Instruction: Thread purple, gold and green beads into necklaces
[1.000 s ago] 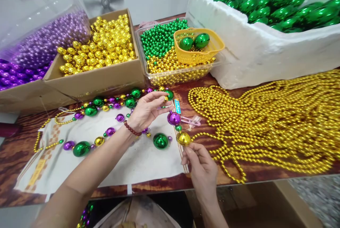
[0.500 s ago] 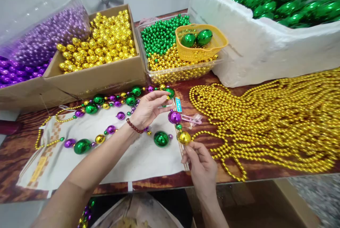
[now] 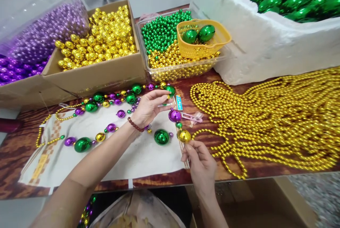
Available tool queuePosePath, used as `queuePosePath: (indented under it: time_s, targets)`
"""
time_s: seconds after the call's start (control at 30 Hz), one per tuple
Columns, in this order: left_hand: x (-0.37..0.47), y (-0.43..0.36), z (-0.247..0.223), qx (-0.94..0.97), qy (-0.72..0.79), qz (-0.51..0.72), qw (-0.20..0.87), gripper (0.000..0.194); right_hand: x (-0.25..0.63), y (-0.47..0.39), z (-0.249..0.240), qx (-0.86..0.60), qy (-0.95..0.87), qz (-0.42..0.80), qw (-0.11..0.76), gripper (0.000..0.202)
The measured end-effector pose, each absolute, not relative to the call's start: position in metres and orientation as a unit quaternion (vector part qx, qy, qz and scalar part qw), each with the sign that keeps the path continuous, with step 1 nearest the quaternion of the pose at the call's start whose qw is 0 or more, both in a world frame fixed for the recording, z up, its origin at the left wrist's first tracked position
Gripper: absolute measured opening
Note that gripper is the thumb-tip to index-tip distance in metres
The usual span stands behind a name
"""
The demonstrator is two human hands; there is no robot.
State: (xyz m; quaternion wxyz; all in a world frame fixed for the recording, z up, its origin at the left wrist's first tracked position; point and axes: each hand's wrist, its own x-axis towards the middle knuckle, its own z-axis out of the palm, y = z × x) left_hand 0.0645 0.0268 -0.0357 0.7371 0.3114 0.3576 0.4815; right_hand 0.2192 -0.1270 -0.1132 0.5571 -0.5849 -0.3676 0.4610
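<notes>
Left hand (image 3: 152,109): thumb and forefinger narrowed at a small gold bead (image 3: 168,97), other fingers spread
Right hand (image 3: 199,157): fingertips pinched at the lower edge of a large gold bead (image 3: 184,135), below and right of the left hand
Bead run (image 3: 179,125): between the hands, purple at top, green in the middle, large gold at bottom; any thread too fine to confirm
Step in hand: judged to be lining up or joining beads in the run
Next move: judged to call for a steady pinch at both ends, so no bead slips
Beside the hands: big green bead (image 3: 161,137) at 8 o'clock from the run, on the cloth (image 3: 143,159); pink clip (image 3: 192,117) at 2
Further out: gold strands (image 3: 276,125) at 3; foam box (image 3: 233,47) between 1 and 2; bead tub (image 3: 164,40) at 12; carton (image 3: 106,66) at 10
</notes>
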Motion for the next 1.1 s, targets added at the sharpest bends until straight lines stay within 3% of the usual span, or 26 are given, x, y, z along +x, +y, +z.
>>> queuePosePath:
  time_s: [0.63, 0.83, 1.1]
  targets:
    - [0.066, 0.027, -0.047, 0.348, 0.366, 0.482, 0.716, 0.025, 0.22, -0.129, -0.117, -0.593, -0.379, 0.456, 0.545, 0.02]
    - [0.072, 0.018, -0.047, 0.352, 0.353, 0.505, 0.704, 0.037, 0.212, -0.123, -0.122, -0.583, -0.341, 0.468, 0.57, 0.02]
    - [0.089, 0.003, -0.051, 0.247, 0.363, 0.507, 0.742, 0.022, 0.198, -0.103, -0.117, -0.559, -0.3, 0.5, 0.589, 0.02]
